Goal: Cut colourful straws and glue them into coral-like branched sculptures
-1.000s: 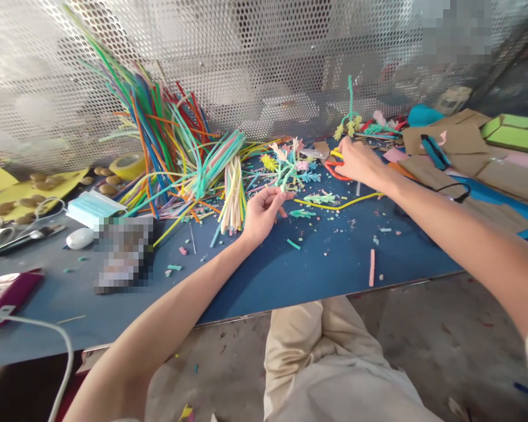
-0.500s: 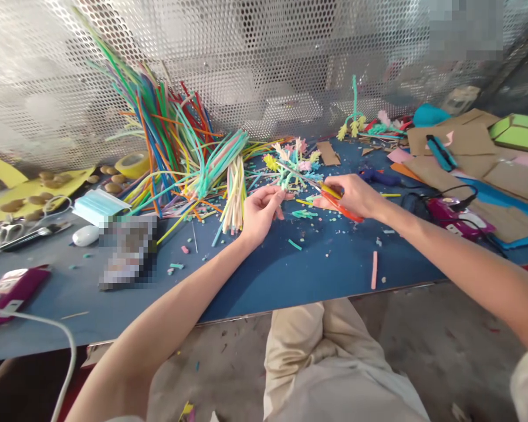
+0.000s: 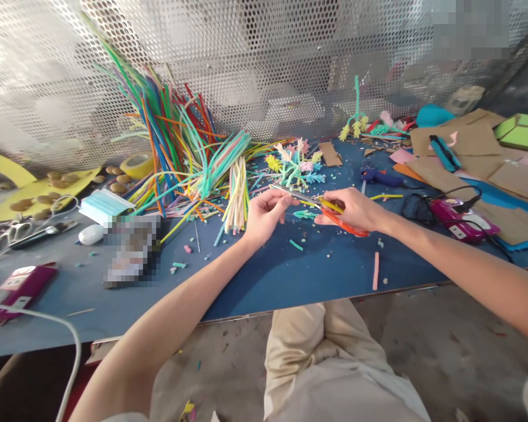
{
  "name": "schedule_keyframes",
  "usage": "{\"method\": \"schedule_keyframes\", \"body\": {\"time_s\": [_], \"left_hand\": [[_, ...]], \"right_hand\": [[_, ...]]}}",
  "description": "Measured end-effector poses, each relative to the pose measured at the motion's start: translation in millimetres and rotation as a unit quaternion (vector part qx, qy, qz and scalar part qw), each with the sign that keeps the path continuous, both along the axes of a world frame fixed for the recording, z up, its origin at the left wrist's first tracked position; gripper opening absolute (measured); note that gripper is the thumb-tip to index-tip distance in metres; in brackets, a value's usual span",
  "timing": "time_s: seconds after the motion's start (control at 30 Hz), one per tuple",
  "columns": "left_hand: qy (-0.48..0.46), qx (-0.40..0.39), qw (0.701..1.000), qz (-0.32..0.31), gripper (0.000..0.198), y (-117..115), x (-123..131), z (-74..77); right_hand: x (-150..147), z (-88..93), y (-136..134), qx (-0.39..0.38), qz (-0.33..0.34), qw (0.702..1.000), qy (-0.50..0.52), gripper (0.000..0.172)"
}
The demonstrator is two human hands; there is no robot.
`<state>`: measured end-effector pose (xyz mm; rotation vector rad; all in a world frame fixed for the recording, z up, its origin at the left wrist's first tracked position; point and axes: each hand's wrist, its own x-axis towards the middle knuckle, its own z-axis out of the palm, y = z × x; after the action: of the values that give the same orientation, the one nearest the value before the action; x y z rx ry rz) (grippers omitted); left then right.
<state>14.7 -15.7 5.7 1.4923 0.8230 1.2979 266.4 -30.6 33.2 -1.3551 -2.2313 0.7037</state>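
My right hand grips a pair of scissors with red and yellow handles, its blades pointing left toward my other hand. My left hand is closed in a pinch close to the blade tips; what lies between its fingertips is too small to make out. Just behind the blades stands a cluster of fuzzy pipe-cleaner flowers in pink, yellow and blue on mint stems. A short mint pipe-cleaner piece lies under the scissors. Left of my left hand is a bundle of pale pipe cleaners.
A large heap of coloured pipe cleaners leans on the perforated metal screen. Rightward lie a glue gun, a magenta box with cables and cardboard sheets. At left are a face mask and yellow tape.
The scissors have come down and nearer, away from the flower cluster, and their blades now lie lower beside my left fingertips. The whole view has shifted slightly.
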Motion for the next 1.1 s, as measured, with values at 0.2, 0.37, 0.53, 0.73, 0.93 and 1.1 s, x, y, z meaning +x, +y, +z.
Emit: {"method": "schedule_keyframes", "body": {"time_s": [0.2, 0.37, 0.53, 0.73, 0.93, 1.1], "left_hand": [[-0.008, 0.001, 1.000, -0.004, 0.036, 0, -1, 0.4], [-0.005, 0.001, 1.000, -0.002, 0.039, -2, 0, 2.0], [-0.005, -0.007, 1.000, -0.010, 0.041, -2, 0, 2.1], [0.063, 0.000, 0.997, -0.036, 0.044, 2, -1, -6.7], [0.301, 0.136, 0.943, -0.037, 0.033, 10, -9, -11.9], [0.411, 0.292, 0.858, -0.096, 0.026, 14, -13, -13.6]], "right_hand": [[1, 6.6, -2, -0.016, 0.017, 1.000, -0.003, 0.055], [2, 3.2, 1, -0.011, 0.025, 1.000, 0.008, 0.053], [2, -7.0, 0, 0.009, 0.004, 0.999, 0.031, 0.050], [15, 1.6, 28, 0.070, -0.146, 0.987, 0.011, 0.055], [32, 9.2, 99, 0.079, -0.264, 0.934, -0.229, 0.057], [38, 1.4, 133, 0.069, -0.259, 0.920, -0.286, 0.057]]}}
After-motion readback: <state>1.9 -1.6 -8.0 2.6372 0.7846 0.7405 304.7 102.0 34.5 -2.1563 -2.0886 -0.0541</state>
